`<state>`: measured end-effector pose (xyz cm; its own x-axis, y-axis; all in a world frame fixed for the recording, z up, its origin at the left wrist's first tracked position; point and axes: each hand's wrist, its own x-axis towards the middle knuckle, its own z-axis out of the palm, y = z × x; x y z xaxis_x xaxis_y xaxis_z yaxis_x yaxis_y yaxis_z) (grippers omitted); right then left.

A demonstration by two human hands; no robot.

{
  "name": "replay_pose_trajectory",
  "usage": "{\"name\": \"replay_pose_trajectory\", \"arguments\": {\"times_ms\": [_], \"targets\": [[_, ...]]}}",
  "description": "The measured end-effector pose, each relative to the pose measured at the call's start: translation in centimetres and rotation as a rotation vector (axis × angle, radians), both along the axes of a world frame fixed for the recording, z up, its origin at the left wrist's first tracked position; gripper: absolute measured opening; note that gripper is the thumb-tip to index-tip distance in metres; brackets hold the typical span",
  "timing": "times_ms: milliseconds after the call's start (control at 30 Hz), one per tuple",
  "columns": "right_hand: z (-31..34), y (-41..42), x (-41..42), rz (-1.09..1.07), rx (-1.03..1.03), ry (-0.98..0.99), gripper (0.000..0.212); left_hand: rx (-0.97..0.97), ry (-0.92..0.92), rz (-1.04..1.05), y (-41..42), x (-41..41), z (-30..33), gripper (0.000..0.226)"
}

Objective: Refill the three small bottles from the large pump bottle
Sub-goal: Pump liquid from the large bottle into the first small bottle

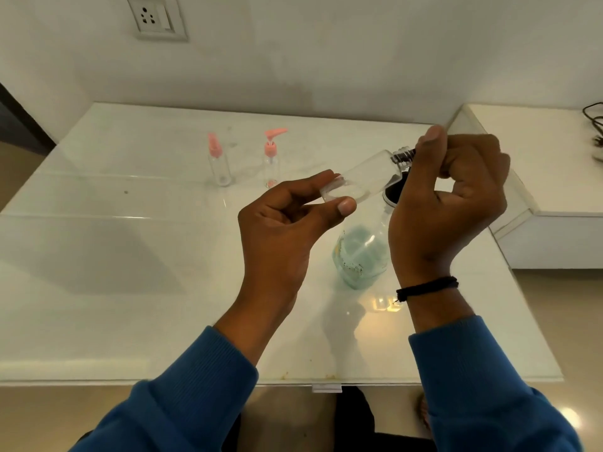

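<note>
Head view gives us no writing we can read: the large bottle (362,256) on the white table (130,256), partly behind our right wrist, carries only small dark marks and holds pale green liquid. Our left hand (287,220) pinches the base of a clear small bottle (362,177), tilted above the large one and seemingly empty, while our right hand (456,197) is curled around its dark threaded neck. Two more clear small bottles, a pink-capped one (220,163) and a pink-pump one (270,158), stand farther back, apparently empty.
</note>
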<state>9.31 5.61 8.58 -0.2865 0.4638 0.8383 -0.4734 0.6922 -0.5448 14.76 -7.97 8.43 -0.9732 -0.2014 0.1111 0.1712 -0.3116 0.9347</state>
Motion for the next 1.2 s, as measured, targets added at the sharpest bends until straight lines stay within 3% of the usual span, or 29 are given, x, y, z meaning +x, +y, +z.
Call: {"name": "replay_pose_trajectory", "arguments": {"times_ms": [633, 1200], "targets": [[0.61, 0.08, -0.09, -0.003, 0.012, -0.003, 0.035, 0.019, -0.009, 0.003, -0.03, 0.01, 0.09, 0.040], [-0.04, -0.16, -0.09, 0.097, -0.107, -0.017, 0.037, 0.011, -0.014, 0.007, -0.01, 0.15, -0.03, 0.039]]}}
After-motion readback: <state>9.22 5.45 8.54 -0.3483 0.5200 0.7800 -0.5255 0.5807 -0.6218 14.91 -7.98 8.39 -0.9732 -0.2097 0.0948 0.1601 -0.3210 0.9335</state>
